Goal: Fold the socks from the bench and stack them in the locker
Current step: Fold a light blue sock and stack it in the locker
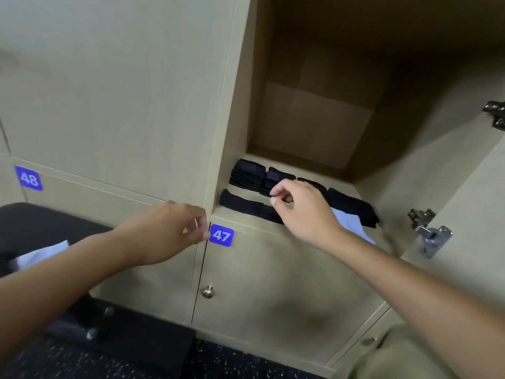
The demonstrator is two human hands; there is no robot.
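Note:
The open locker holds folded dark socks on its floor: one stack at the back left, a second stack beside it, a long dark sock along the front edge and more dark socks at the right. A white sock lies at the front right, partly under my wrist. My right hand hovers over the front socks with its fingers loosely curled, holding nothing that I can see. My left hand hangs in front of the locker's left post, fingers loosely curled and empty.
The black bench stands at the left with a white sock on it. Closed locker doors carry blue labels 48 and 47; a brass knob sits below. The open door with metal hinges is at the right.

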